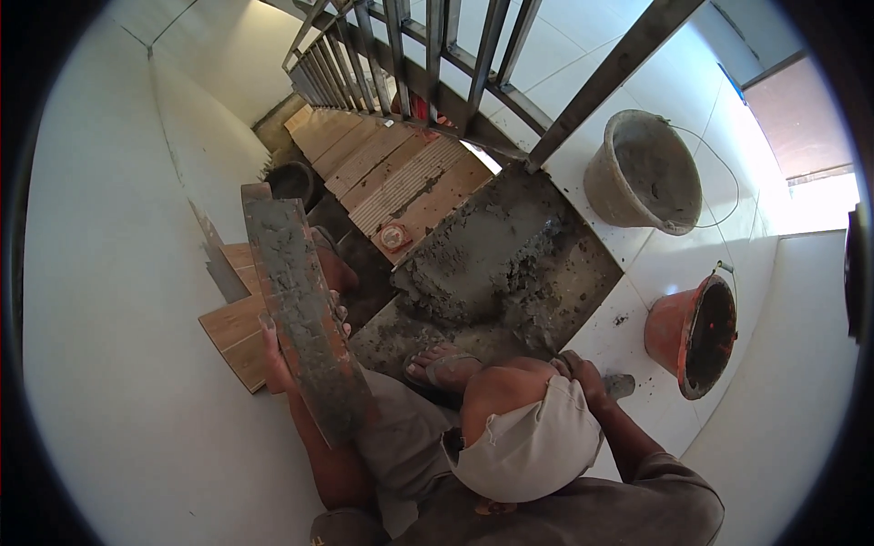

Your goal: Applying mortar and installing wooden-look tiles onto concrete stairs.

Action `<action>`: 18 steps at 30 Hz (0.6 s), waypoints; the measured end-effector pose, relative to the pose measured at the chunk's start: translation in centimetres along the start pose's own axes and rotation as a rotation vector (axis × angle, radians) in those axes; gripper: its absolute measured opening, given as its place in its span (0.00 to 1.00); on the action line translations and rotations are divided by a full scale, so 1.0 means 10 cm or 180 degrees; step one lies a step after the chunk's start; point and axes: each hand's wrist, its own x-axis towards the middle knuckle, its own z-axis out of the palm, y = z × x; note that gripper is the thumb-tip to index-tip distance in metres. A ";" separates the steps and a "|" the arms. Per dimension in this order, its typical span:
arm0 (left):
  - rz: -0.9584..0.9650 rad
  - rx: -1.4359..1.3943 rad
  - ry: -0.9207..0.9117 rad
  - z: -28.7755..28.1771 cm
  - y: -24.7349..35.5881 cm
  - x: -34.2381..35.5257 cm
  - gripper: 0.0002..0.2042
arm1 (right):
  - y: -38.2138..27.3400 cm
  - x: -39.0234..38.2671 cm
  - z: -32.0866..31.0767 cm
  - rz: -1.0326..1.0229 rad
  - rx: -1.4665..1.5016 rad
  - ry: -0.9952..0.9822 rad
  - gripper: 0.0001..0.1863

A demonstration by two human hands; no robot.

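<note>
Frayed pale trousers point(528, 446) cover the bent knee beside the right hand point(587, 378), its fingers curled round a stubby grey handle point(621, 387). Over the left thigh, the left hand point(278, 359) pinches a long, mortar-coated tile point(305, 314) by its edges, likely sparing the wet face. White wall point(109, 300) confines the left; room opens rightward.
</note>
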 end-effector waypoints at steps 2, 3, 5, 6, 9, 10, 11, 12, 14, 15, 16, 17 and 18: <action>-0.0185 -0.0256 0.0073 0.02 0.03 0.00 0.40 | -0.22 -0.06 -0.15 0.0014 -0.0048 -0.0003 0.19; -0.0189 -0.0259 0.0078 0.01 0.03 0.00 0.40 | -0.31 -0.05 -0.20 0.0032 -0.0092 0.0049 0.19; -0.0143 -0.0158 -0.0225 0.05 0.04 0.01 0.40 | -0.48 0.03 -0.22 -0.0317 -0.0268 0.0392 0.20; -0.0136 -0.0161 -0.0242 0.08 0.03 0.02 0.40 | -0.56 0.12 -0.21 -0.0655 -0.0435 0.0679 0.20; -0.0065 -0.0025 0.0037 0.14 -0.01 -0.01 0.40 | -1.00 0.46 -0.31 -0.0622 -0.1038 0.0153 0.22; -0.0058 -0.0010 0.0064 0.16 -0.01 -0.02 0.41 | -0.98 0.54 -0.27 -0.0614 -0.1043 0.0161 0.22; -0.0053 0.0003 0.0090 0.17 -0.02 -0.03 0.41 | -0.92 0.63 -0.20 -0.0376 -0.0892 0.0670 0.22; -0.0040 0.0002 0.0101 0.16 0.00 -0.04 0.41 | -0.93 0.70 -0.17 -0.0158 -0.0731 0.1156 0.23; -0.0062 -0.0002 0.0219 0.14 0.02 -0.05 0.40 | -0.87 0.69 -0.28 -0.0278 -0.0633 0.0985 0.23; -0.0077 -0.0010 0.0218 0.12 0.03 -0.04 0.40 | -0.84 0.66 -0.33 -0.0365 -0.0534 0.0831 0.23; -0.0151 -0.0054 0.0170 0.10 0.05 -0.04 0.40 | -0.82 0.64 -0.28 -0.0348 -0.0540 0.0837 0.23; -0.0226 -0.0097 0.0120 0.09 0.06 -0.03 0.40 | -0.79 0.63 -0.19 -0.0619 -0.0667 0.0559 0.23; -0.0258 -0.0114 0.0088 0.08 0.05 -0.01 0.40 | -0.79 0.63 -0.14 -0.0874 -0.0800 0.0304 0.24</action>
